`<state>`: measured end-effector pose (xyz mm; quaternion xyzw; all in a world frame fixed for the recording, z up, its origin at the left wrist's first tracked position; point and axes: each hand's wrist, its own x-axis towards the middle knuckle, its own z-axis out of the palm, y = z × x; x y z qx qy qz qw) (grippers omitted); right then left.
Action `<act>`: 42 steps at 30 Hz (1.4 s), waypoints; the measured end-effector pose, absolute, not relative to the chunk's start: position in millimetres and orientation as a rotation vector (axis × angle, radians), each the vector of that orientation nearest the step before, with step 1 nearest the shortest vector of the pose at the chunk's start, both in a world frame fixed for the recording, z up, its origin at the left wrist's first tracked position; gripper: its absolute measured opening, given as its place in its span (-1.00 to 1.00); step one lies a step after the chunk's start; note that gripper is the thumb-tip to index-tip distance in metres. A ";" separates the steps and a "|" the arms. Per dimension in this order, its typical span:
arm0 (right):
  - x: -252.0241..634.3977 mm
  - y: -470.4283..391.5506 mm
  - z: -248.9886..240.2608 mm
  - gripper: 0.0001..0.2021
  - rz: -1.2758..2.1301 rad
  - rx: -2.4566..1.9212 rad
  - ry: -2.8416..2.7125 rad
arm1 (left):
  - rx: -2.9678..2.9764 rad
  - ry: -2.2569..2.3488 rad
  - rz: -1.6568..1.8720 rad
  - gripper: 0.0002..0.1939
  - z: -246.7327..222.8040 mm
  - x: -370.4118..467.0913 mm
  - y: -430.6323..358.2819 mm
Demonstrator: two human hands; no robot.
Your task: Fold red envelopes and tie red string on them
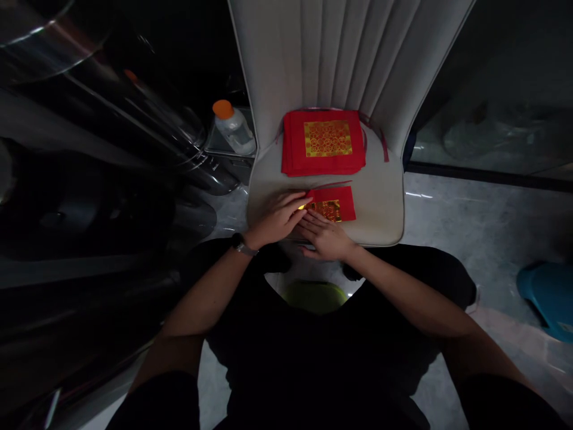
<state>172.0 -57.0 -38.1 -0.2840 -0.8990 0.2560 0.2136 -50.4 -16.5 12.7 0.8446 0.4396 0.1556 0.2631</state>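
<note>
Head view looks down on two bare hands meeting at the front edge of one pale cushioned chair seat (380, 197). One folded red paper sheet (333, 204) with a gold foil panel lies on the seat just ahead of the hands, its left edge under their fingertips. One left hand (276, 218) lies flat and palm down on the sheet's left end, fingers stretched out and close together, pressing rather than gripping; one dark wristwatch (239, 243) sits on that wrist. One right hand (324, 237) rests just below the sheet, fingers extended toward the gold panel and touching its lower left corner; it too is spread flat, not closed around anything. The two hands touch each other at the fingers. Farther back on the seat, against the ribbed backrest, lies one neat stack of red sheets (323, 143), the top one bearing one square gold pattern; how many sheets the stack holds cannot be counted. One thin red strip (384, 146) curls off the stack's right side. Left of the chair stands one clear plastic bottle (233, 126) with an orange cap. On the floor by the right edge sits one blue plastic object (548, 295), and one yellow-green object (316, 297) shows between the person's knees.
</note>
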 end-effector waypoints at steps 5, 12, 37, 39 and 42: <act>187.9 -45.2 -24.2 -0.64 0.780 -0.970 -2.369 | 2.457 1.268 0.293 -0.50 -4.1 -39.7 -24.3; 246.4 0.5 -12.5 -0.38 0.426 -1.793 -2.152 | 2.552 1.232 0.195 -0.32 6.4 -36.9 -33.1; 284.4 25.2 -26.1 -0.79 0.837 -1.596 -1.892 | 2.188 1.322 0.571 -0.55 -9.8 -10.0 -3.5; 284.5 26.3 -24.1 -0.84 0.871 -1.637 -1.839 | 2.352 1.357 0.454 -0.56 -3.2 -7.9 -8.1; 281.1 24.3 -20.9 -0.89 0.693 -1.654 -1.807 | 2.515 1.481 0.332 -0.62 8.8 -0.8 -16.1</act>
